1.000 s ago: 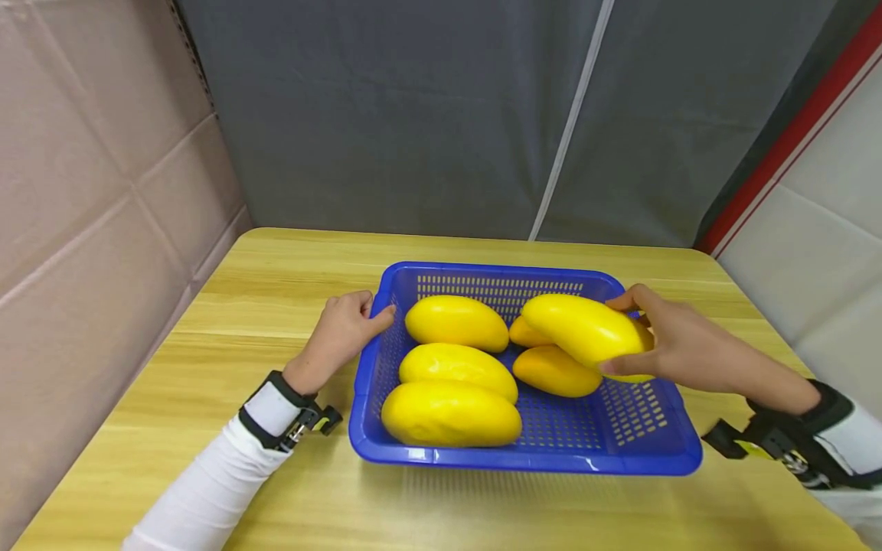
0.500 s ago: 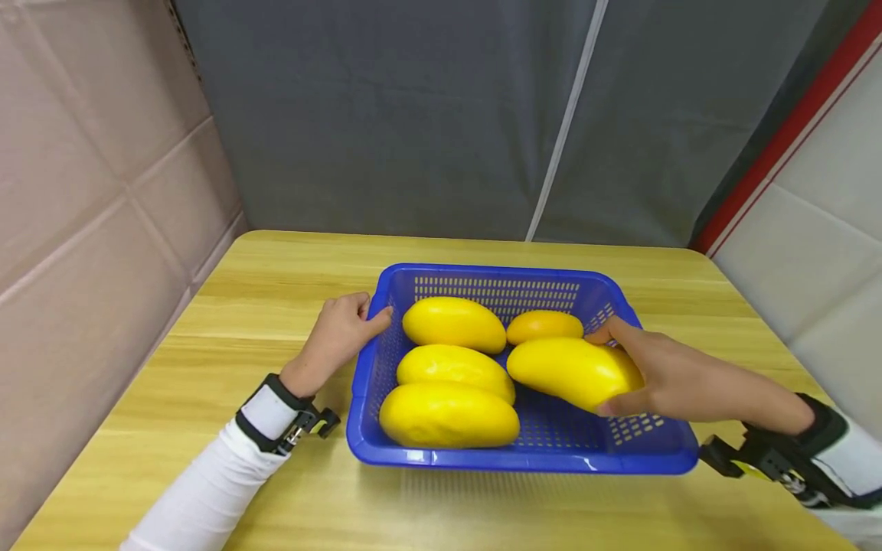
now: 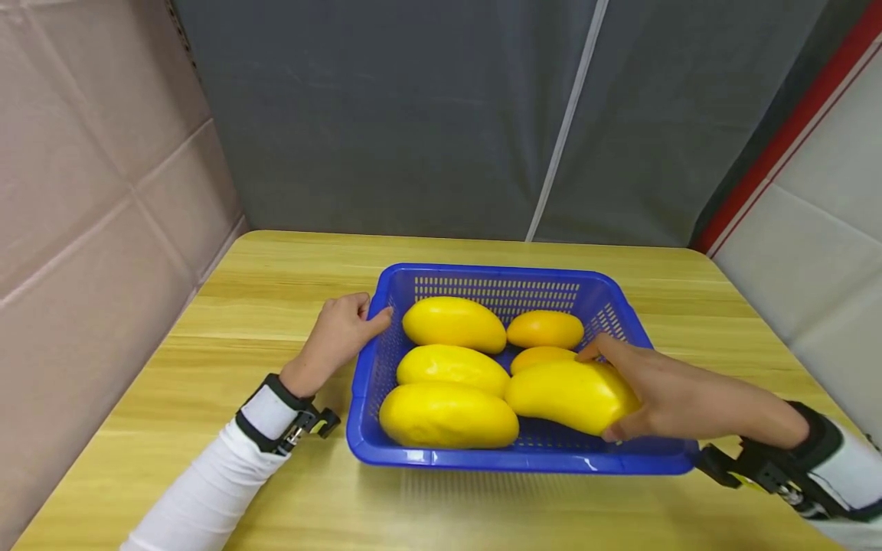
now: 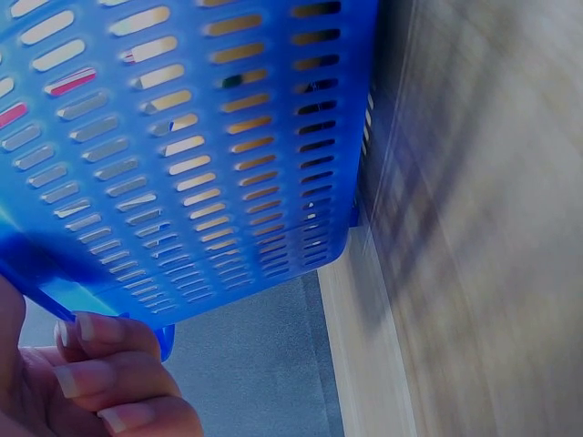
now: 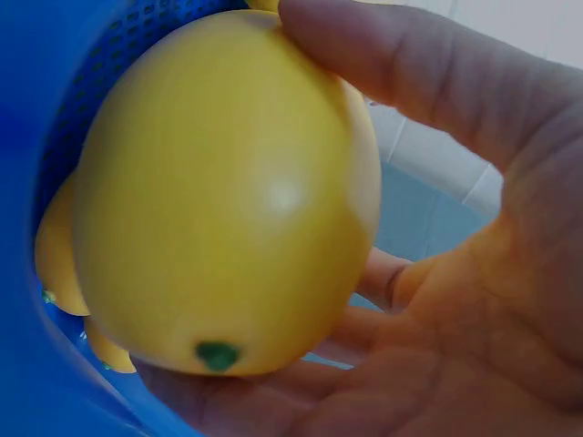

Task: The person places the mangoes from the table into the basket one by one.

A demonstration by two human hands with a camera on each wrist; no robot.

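A large yellow mango is held by my right hand, thumb on its near side and fingers on its far side, low in the right half of a blue plastic basket. The right wrist view shows a green stem spot on the held mango. My left hand grips the basket's left rim, thumb over the top and fingers curled below. Three big yellow mangoes, one of them the front mango, lie stacked front to back at left. Behind the held one sit two smaller orange-yellow mangoes, the rear mango fully visible.
The basket stands on a wood-grain table. A grey curtain hangs behind the table's far edge. Padded pinkish wall panels rise at left, and a white wall with a red strip stands at right.
My right hand has brought the large mango down and toward the front of the basket, from above the smaller mangoes to in front of them. The left hand has stayed on the rim.
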